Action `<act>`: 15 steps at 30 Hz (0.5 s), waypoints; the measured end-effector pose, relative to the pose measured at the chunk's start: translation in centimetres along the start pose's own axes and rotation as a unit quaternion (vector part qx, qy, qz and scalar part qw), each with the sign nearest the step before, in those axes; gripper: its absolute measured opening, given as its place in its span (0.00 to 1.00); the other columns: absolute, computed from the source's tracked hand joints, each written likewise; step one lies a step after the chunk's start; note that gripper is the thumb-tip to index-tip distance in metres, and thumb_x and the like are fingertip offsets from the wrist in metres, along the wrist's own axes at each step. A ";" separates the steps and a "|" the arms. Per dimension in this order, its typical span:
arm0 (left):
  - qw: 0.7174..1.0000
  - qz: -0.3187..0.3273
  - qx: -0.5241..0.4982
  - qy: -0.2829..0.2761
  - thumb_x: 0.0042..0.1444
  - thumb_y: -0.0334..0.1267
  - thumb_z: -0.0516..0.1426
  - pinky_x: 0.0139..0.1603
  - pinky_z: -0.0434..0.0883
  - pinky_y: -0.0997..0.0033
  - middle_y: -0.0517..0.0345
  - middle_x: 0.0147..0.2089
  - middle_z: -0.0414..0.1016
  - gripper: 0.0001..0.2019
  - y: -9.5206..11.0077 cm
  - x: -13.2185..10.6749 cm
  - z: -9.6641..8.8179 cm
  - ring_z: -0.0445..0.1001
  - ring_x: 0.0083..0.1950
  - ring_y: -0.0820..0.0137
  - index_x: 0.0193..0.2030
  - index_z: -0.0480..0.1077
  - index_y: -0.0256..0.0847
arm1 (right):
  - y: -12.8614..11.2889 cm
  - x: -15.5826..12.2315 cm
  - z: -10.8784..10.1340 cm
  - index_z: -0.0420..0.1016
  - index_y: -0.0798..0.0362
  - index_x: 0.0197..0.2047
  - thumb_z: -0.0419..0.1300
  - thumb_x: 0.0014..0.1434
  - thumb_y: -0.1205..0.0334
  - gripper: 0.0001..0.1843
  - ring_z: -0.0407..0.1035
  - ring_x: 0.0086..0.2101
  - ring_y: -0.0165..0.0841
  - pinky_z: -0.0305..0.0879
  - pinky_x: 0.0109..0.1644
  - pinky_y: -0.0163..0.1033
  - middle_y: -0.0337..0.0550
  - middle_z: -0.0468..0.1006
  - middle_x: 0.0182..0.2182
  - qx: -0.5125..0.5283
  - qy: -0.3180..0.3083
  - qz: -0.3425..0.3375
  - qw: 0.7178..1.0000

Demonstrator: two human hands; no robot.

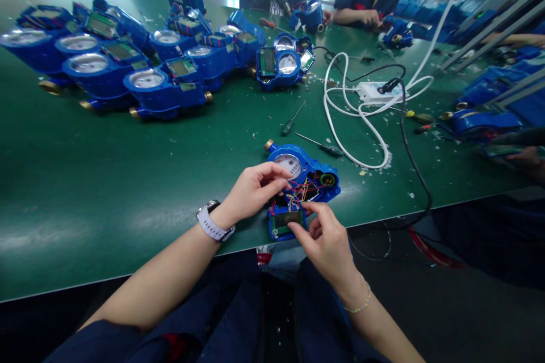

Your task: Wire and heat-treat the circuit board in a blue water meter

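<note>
My green bench carries an opened blue meter near, stacked meters far left, two screwdrivers and a white cable right.

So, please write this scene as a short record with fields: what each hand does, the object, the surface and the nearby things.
left hand: left hand pinches the coloured wires
right hand: right hand holds the small green display board
object: opened blue plastic water meter with a round dial
surface: green table
nearby: two screwdrivers, white cable, group of blue meters
others: two persons at the far side
</note>
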State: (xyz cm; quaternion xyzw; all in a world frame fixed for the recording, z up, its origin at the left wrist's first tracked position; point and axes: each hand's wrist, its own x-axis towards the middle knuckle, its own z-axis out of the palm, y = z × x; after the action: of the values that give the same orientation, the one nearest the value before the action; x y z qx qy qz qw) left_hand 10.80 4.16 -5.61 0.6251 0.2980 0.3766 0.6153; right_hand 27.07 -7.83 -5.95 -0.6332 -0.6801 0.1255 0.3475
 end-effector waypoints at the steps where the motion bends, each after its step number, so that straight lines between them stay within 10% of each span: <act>1: 1.000 0.003 0.010 0.003 0.56 0.35 0.58 0.33 0.72 0.77 0.58 0.33 0.78 0.07 0.0 0.0 -0.1 0.74 0.30 0.77 0.41 0.73 0.36 | 0.0 -0.2 0.1 0.67 0.55 0.49 0.61 0.63 0.58 0.14 0.61 0.21 0.25 0.63 0.27 0.35 0.40 0.71 0.35 0.010 0.001 0.003 1.000; 10: 0.971 0.098 0.214 0.031 0.57 0.33 0.60 0.34 0.71 0.75 0.59 0.34 0.79 0.04 0.1 -0.4 -0.7 0.74 0.31 0.75 0.39 0.75 0.39 | -0.4 -0.7 -0.1 0.64 0.53 0.51 0.65 0.57 0.49 0.25 0.68 0.26 0.29 0.68 0.30 0.36 0.49 0.75 0.45 0.092 -0.056 0.056 0.993; 15: 0.950 0.160 0.268 0.001 0.58 0.30 0.58 0.41 0.72 0.71 0.56 0.37 0.78 0.07 0.1 -0.5 -0.7 0.76 0.38 0.72 0.42 0.76 0.39 | -0.6 -0.3 -0.3 0.68 0.54 0.43 0.60 0.61 0.55 0.12 0.66 0.22 0.25 0.64 0.23 0.32 0.49 0.75 0.46 0.196 -0.049 0.097 0.974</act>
State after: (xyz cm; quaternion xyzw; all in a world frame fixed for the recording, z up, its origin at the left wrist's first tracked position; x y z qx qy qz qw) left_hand 9.94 4.09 -5.58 0.8062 0.2847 0.3765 0.3567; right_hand 26.79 -8.28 -5.52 -0.6086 -0.5937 0.3207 0.4175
